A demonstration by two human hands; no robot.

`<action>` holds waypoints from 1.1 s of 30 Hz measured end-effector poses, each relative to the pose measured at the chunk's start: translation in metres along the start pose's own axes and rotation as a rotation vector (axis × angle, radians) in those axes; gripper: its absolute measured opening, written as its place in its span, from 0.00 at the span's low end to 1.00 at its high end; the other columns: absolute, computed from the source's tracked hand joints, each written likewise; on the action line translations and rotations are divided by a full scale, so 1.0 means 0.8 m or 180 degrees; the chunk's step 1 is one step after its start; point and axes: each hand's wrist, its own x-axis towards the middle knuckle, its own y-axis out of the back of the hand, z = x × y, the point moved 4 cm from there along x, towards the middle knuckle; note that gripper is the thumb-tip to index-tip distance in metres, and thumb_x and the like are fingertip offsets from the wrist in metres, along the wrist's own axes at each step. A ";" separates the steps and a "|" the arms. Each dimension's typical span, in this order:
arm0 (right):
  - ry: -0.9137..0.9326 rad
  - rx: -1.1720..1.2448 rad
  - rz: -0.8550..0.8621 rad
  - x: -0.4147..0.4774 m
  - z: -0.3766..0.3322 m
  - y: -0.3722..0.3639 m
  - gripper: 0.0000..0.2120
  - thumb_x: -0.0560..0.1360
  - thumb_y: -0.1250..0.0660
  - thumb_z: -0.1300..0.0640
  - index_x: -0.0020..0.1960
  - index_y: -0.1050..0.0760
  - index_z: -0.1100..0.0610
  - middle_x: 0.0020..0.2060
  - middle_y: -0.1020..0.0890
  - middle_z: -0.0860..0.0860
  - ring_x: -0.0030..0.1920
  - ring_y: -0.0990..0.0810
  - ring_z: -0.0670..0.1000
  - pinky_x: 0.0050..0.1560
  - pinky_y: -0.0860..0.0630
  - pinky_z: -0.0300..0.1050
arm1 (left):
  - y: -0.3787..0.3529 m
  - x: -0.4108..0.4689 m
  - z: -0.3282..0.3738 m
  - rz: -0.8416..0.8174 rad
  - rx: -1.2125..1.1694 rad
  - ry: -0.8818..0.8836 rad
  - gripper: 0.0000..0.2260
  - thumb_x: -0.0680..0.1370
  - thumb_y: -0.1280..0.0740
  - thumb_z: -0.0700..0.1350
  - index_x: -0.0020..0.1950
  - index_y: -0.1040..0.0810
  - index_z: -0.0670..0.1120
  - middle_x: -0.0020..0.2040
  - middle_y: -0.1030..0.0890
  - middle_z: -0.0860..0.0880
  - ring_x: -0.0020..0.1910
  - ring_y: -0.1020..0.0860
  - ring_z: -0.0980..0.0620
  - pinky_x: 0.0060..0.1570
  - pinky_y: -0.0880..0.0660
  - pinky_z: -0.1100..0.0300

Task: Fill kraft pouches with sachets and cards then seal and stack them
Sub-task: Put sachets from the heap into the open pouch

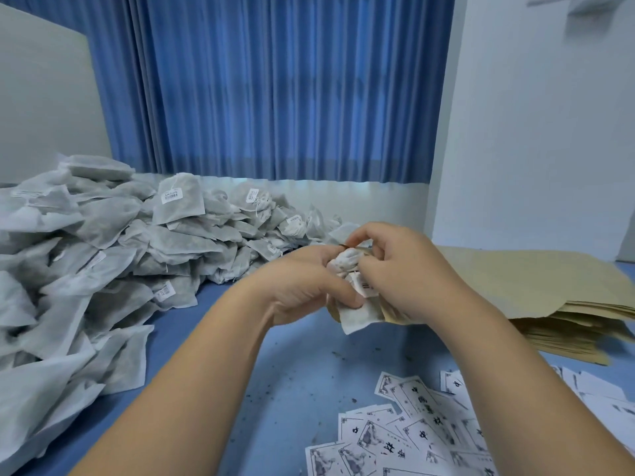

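Observation:
Above the blue table, my left hand [302, 286] and my right hand [405, 273] meet and both grip a white mesh sachet [355, 312] with a small barcode label. The sachet is crumpled between my fingers. A kraft pouch [391, 314] shows only as a brown edge behind the sachet, under my right hand, and most of it is hidden. A big heap of white sachets [103, 242] covers the left side of the table. Printed cards [422, 431] lie scattered at the front right.
A stack of flat kraft pouches [549, 304] lies at the right, near a white wall. A blue curtain [275, 97] hangs behind the table. Dark crumbs dot the blue tabletop [292, 389] between my forearms.

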 end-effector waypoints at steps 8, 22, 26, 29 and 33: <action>0.0111 0.0449 -0.0092 -0.001 -0.008 -0.010 0.16 0.68 0.35 0.63 0.48 0.25 0.43 0.24 0.29 0.41 0.29 0.30 0.42 0.29 0.36 0.34 | -0.012 0.012 -0.002 0.1271 0.2937 -0.0207 0.09 0.71 0.38 0.42 0.31 0.31 0.48 0.31 0.23 0.51 0.35 0.23 0.47 0.32 0.28 0.59; -0.0045 0.0719 0.0433 0.002 -0.010 -0.008 0.16 0.70 0.40 0.65 0.46 0.26 0.44 0.24 0.28 0.41 0.31 0.25 0.44 0.33 0.31 0.40 | 0.000 0.008 -0.003 0.1415 0.1422 0.0088 0.08 0.74 0.37 0.37 0.35 0.26 0.41 0.29 0.25 0.46 0.29 0.28 0.50 0.29 0.33 0.64; -0.0062 0.0460 0.0360 -0.001 -0.006 -0.013 0.16 0.72 0.40 0.63 0.50 0.27 0.43 0.27 0.25 0.41 0.32 0.23 0.44 0.33 0.29 0.44 | 0.039 -0.016 -0.005 0.2022 0.1467 0.0167 0.05 0.75 0.34 0.42 0.45 0.18 0.45 0.41 0.15 0.44 0.32 0.21 0.52 0.30 0.30 0.66; 0.0006 0.0341 0.0262 -0.005 -0.012 -0.023 0.15 0.73 0.40 0.62 0.51 0.27 0.43 0.28 0.25 0.43 0.33 0.23 0.46 0.36 0.25 0.47 | 0.083 -0.046 -0.016 0.2991 0.2435 0.0301 0.09 0.74 0.37 0.44 0.50 0.18 0.49 0.48 0.17 0.48 0.47 0.20 0.48 0.45 0.23 0.57; 0.0175 0.0171 0.0161 -0.006 -0.024 -0.037 0.14 0.73 0.38 0.61 0.49 0.28 0.42 0.28 0.24 0.41 0.30 0.26 0.45 0.36 0.27 0.47 | 0.125 -0.076 -0.036 0.3255 0.4788 0.0997 0.14 0.75 0.38 0.46 0.61 0.24 0.49 0.59 0.26 0.46 0.59 0.29 0.43 0.54 0.32 0.52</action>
